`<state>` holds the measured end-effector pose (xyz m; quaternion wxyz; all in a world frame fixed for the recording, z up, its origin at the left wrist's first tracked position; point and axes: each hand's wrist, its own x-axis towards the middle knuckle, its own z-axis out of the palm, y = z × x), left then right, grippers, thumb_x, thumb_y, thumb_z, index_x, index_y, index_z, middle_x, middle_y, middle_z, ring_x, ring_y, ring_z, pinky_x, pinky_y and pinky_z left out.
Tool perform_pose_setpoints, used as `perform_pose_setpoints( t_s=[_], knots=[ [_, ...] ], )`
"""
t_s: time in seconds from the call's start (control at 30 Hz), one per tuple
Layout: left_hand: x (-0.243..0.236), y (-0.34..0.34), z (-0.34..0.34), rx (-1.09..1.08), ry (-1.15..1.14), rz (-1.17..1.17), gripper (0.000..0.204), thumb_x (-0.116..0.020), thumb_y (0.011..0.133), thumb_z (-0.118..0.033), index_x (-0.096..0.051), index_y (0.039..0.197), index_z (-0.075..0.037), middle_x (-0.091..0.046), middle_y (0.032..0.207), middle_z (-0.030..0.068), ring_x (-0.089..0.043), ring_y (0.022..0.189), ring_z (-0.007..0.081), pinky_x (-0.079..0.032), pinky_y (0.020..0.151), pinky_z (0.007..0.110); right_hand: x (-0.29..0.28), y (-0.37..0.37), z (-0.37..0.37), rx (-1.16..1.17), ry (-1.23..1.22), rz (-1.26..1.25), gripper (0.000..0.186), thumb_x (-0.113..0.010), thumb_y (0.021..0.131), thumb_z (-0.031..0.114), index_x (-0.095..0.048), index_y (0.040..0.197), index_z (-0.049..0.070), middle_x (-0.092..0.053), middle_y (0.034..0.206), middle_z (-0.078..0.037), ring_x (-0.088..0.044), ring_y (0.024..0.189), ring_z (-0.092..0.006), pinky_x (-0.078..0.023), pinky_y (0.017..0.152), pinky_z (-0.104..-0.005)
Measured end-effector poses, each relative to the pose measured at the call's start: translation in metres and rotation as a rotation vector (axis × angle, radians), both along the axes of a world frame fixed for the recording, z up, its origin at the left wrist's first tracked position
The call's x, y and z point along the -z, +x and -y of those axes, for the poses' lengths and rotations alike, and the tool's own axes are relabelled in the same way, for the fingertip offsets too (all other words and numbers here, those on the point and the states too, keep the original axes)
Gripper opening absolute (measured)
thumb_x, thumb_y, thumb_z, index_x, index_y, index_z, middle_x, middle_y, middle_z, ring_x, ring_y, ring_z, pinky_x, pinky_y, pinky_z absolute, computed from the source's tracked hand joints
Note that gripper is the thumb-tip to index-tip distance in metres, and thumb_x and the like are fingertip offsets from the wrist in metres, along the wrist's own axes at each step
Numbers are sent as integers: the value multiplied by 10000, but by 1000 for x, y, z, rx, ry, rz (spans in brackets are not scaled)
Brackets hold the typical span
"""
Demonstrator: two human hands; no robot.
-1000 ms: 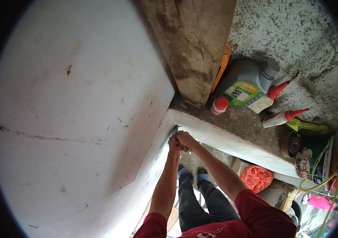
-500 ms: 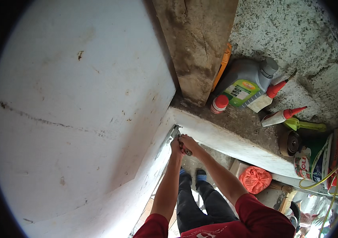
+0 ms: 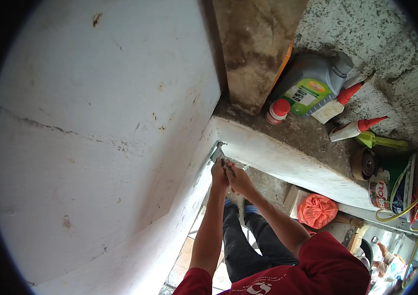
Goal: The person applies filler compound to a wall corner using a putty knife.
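In front of me, a scraper (image 3: 217, 153) has its flat grey blade against the corner where the white wall meets the underside of a ledge. My left hand (image 3: 219, 173) is closed around it close to the blade. Beside it, my right hand (image 3: 239, 179) grips the dark handle, its fingers partly hidden. Dark smudges and rough patches mark the wall around the blade.
On the concrete ledge (image 3: 307, 142) to the right stand a grey jug (image 3: 312, 81), a small red-capped bottle (image 3: 278, 110), red-nozzled bottles, a brown tape roll (image 3: 363, 163) and a bucket (image 3: 385, 189). Below it lies an orange-red plastic bag (image 3: 317, 211). Another person (image 3: 390, 265) shows at lower right.
The view has shifted slightly, and the ledge items sit higher and farther right. My right hand's grip has turned; the handle now points up between my hands. Another person has come into view.
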<state>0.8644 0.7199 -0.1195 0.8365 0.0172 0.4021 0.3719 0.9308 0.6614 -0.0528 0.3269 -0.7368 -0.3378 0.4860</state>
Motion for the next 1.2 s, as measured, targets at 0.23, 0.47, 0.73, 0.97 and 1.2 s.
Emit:
perform_pose_setpoints(
  t_s=[0.23,0.47,0.73,0.97,1.2],
  knots=[
    [12,30,-28,-79,-66,39,299,-231,876,-216,-414,713,-45,-460,639,72,-466,592,195,-421,523,313,-16,44,-46,-35,-129,-241,305,-453,840,234,-513,670,-11,-453,467,-37,-380,321,-94,-256,291,-242],
    [23,50,-41,-156,-130,-89,258,-254,792,-159,-436,661,-32,-474,598,76,-463,481,191,-396,372,288,-3,62,-71,-47,-229,-346,189,-479,825,149,-559,747,-3,-456,496,-25,-337,324,-81,-220,300,-230],
    [40,50,-27,-166,-121,27,280,-251,841,-167,-414,663,-26,-450,589,106,-466,558,225,-440,551,343,11,54,-43,181,-113,-379,202,-522,813,206,-572,761,18,-470,503,-13,-374,328,-75,-237,294,-219],
    [45,30,22,38,-170,20,371,-285,903,-312,-442,803,8,-479,677,115,-483,665,266,-435,623,384,21,39,24,214,-160,-424,214,-514,809,253,-545,818,42,-502,547,-26,-434,364,-88,-304,307,-227],
    [23,-19,115,294,55,-184,340,-349,892,-296,-447,951,24,-525,825,140,-532,744,282,-461,675,395,12,21,95,131,-258,-466,224,-482,798,183,-502,976,49,-525,611,-74,-537,455,-167,-407,361,-278]
  ],
)
